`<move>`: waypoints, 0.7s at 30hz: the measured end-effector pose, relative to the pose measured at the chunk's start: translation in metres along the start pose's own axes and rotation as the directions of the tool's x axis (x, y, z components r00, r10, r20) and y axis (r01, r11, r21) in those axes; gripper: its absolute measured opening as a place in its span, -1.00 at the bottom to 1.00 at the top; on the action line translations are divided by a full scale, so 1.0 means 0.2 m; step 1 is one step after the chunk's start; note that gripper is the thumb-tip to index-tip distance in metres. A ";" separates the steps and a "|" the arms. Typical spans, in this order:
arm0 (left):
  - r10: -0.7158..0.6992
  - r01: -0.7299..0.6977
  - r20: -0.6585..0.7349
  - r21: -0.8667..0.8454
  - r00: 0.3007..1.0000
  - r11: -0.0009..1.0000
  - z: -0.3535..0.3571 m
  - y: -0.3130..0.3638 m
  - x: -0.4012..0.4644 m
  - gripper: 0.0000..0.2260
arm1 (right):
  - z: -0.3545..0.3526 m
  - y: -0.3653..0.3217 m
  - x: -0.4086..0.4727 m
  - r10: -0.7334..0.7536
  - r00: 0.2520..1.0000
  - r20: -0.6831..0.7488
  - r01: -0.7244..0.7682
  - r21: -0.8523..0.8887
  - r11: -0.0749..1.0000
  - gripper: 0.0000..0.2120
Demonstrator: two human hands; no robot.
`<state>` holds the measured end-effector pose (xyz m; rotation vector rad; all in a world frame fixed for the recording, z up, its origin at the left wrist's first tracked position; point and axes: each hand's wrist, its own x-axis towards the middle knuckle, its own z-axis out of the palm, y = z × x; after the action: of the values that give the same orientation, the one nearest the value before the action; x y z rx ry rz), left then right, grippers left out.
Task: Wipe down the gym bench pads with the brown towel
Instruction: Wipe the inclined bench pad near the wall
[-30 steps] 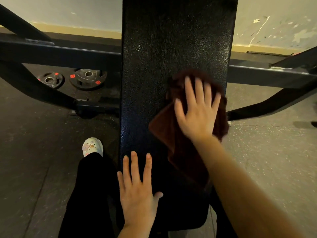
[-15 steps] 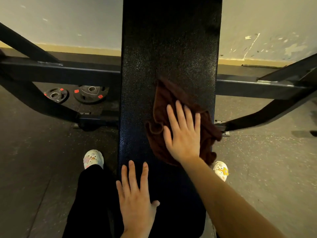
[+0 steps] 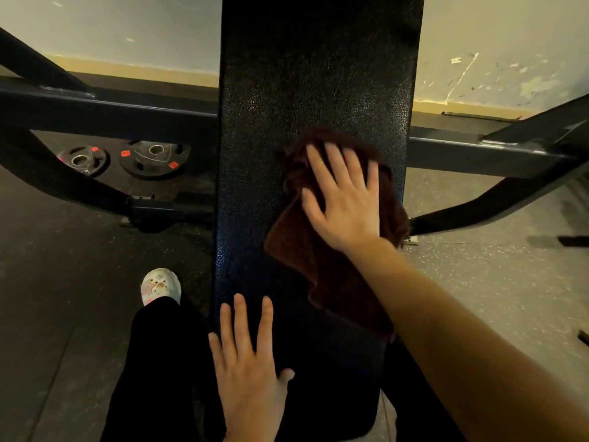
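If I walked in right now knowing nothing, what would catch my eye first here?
First, the right hand pressed flat on a brown towel, which lies on the right side of the long black bench pad running up the middle. Next, the left hand resting flat on the pad's near end. Left of the pad, two weight plates lie on the floor behind the frame.

towel [image 3: 322, 266] on bench pad [image 3: 306, 90], weight plates [image 3: 154, 157] left of it.
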<state>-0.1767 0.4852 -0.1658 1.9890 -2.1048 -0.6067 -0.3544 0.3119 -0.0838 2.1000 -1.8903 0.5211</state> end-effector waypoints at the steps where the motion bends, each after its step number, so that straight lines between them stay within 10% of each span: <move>1: 0.013 -0.013 0.030 -0.003 0.999 1.000 -0.01 0.02 0.00 0.42 | -0.02 0.01 0.14 0.009 1.000 -0.002 -0.009 -0.001 1.000 -0.42; 7: -0.037 0.043 0.096 -0.058 0.995 0.997 -0.02 0.03 0.02 0.46 | -0.01 -0.13 0.40 0.152 0.988 -0.041 -0.154 -0.039 0.987 -0.40; 13: 0.024 -0.013 0.078 -0.137 0.997 0.990 -0.16 0.06 0.00 0.08 | 0.06 -0.29 -0.07 -0.105 0.992 0.073 0.108 -0.044 0.993 -0.37; 17: 0.066 -0.092 -0.215 -0.115 0.974 0.989 -0.17 -0.07 -0.04 0.09 | 0.11 -0.31 -0.41 -0.278 0.948 0.155 0.289 -0.047 0.956 -0.37; 21: 0.157 -0.161 -0.133 -0.025 0.979 0.987 -0.14 -0.06 -0.05 0.18 | 0.10 -0.26 -0.47 -0.364 0.919 0.155 0.371 -0.018 0.929 -0.41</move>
<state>-0.1527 0.4903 -0.1440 1.7685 -2.1319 -0.4687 -0.3082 0.3930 -0.1412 2.4414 -1.4989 0.2364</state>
